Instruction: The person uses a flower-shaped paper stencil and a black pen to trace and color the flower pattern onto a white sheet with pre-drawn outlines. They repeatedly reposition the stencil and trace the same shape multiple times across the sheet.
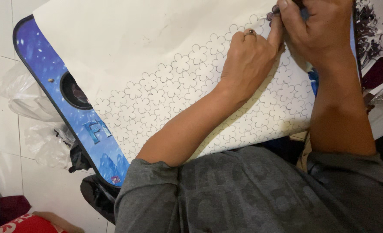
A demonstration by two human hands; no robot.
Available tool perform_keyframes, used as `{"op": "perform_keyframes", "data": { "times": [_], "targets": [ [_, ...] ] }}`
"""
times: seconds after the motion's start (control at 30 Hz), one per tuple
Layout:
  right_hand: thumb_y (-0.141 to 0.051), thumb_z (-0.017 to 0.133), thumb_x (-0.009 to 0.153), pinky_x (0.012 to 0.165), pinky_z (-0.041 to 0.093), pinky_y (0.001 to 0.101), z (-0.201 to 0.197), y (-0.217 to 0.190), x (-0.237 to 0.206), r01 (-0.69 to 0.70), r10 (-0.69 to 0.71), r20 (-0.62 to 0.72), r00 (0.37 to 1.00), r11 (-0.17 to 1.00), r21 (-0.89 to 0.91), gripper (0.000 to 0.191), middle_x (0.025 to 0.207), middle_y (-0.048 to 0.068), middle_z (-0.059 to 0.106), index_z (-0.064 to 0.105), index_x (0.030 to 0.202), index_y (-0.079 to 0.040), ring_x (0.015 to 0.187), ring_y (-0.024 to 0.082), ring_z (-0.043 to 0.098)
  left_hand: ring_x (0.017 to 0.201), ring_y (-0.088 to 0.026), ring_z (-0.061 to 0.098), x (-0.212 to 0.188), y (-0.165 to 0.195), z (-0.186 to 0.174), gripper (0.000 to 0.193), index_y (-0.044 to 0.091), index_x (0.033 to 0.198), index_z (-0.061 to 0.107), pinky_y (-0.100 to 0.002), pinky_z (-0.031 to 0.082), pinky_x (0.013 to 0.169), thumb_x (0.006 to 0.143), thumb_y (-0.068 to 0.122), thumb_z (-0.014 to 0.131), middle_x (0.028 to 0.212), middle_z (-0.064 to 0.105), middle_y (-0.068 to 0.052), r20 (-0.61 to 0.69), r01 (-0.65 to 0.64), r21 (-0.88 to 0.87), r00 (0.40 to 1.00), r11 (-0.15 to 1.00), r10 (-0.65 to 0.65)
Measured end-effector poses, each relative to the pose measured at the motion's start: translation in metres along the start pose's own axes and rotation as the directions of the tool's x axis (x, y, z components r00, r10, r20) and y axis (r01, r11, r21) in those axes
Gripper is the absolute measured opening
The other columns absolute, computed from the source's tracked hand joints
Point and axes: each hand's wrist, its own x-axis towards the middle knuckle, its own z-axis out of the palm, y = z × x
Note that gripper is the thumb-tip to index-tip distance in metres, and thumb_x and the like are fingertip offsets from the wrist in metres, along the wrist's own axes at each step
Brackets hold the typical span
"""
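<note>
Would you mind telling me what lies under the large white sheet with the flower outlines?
Under the white sheet lies a blue board with a black edge and a dark round hole, showing along the sheet's left side. How far it runs beneath is covered by the sheet, both hands and forearms.

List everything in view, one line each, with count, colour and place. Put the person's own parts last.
paper sheet: one, cream white, printed with rows of outlined flowers, spread over the board in the middle
board: one, blue with black edging and a round dark hole, under the sheet, jutting out on the left
plastic bags: a few, clear, crumpled on the white tiled floor at left
red packet: one, red, bottom left corner
ring: one, dark, on a finger of the left hand
grey shirt: one, bottom of view
left hand: resting on the sheet, fingertips at the top edge
right hand: pinching something small and dark at the top edge
</note>
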Motion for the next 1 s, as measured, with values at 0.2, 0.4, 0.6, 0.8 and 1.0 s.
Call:
{"op": "perform_keyframes", "data": {
  "times": [0.2, 0.4, 0.6, 0.8, 1.0],
  "targets": [
    [0.005, 0.063, 0.113, 0.064, 0.045, 0.0284, 0.004, -0.001, 0.004, 0.014, -0.013, -0.036, 0.999, 0.999, 0.037, 0.012, 0.082, 0.010, 0.066, 0.071, 0.104, 0.006, 0.070, 0.017, 0.061, 0.057, -0.013, 0.051, 0.000, -0.001, 0.000, 0.047, 0.002, 0.143, 0.060, -0.030, 0.037, 0.063, 0.107, 0.031, 0.061, 0.056, 0.047, 0.003, 0.014, -0.013, 0.030, 1.000, 0.999, 0.013],
    [0.007, 0.062, 0.112, 0.064, 0.044, 0.0287, 0.005, -0.003, 0.004, -0.031, 0.035, -0.054, 0.998, 0.997, 0.073, 0.014, 0.080, 0.011, 0.065, 0.070, 0.100, 0.007, 0.068, 0.018, 0.060, 0.059, -0.015, 0.052, 0.000, -0.001, 0.000, 0.047, 0.002, 0.144, 0.059, -0.031, 0.038, 0.065, 0.105, 0.029, 0.061, 0.057, 0.047, 0.002, 0.019, -0.002, 0.011, 1.000, 1.000, 0.002],
    [0.008, 0.062, 0.110, 0.064, 0.044, 0.0303, 0.003, -0.001, 0.001, -0.045, 0.049, -0.049, 0.998, 0.997, 0.068, 0.014, 0.080, 0.011, 0.066, 0.070, 0.100, 0.007, 0.067, 0.019, 0.060, 0.060, -0.015, 0.053, 0.000, -0.001, 0.000, 0.046, 0.004, 0.144, 0.060, -0.032, 0.038, 0.066, 0.107, 0.033, 0.059, 0.058, 0.048, 0.002, 0.022, 0.002, 0.000, 1.000, 1.000, -0.002],
    [0.007, 0.059, 0.110, 0.068, 0.045, 0.0312, -0.003, -0.002, -0.001, -0.064, 0.066, -0.029, 0.997, 0.995, 0.072, 0.013, 0.084, 0.011, 0.067, 0.071, 0.104, 0.007, 0.071, 0.019, 0.060, 0.058, -0.015, 0.052, 0.001, -0.002, -0.001, 0.047, 0.002, 0.144, 0.059, -0.032, 0.039, 0.066, 0.110, 0.034, 0.059, 0.056, 0.047, 0.002, 0.006, 0.006, -0.019, 1.000, 1.000, -0.006],
    [0.006, 0.062, 0.113, 0.063, 0.043, 0.0322, -0.004, 0.002, -0.001, -0.065, 0.065, -0.004, 0.998, 0.996, 0.066, 0.016, 0.079, 0.011, 0.065, 0.071, 0.099, 0.007, 0.067, 0.020, 0.058, 0.059, -0.015, 0.052, 0.001, -0.002, -0.001, 0.049, 0.003, 0.145, 0.058, -0.032, 0.040, 0.068, 0.108, 0.035, 0.059, 0.056, 0.047, 0.002, 0.003, 0.012, -0.011, 1.000, 1.000, -0.012]
  ]
}}
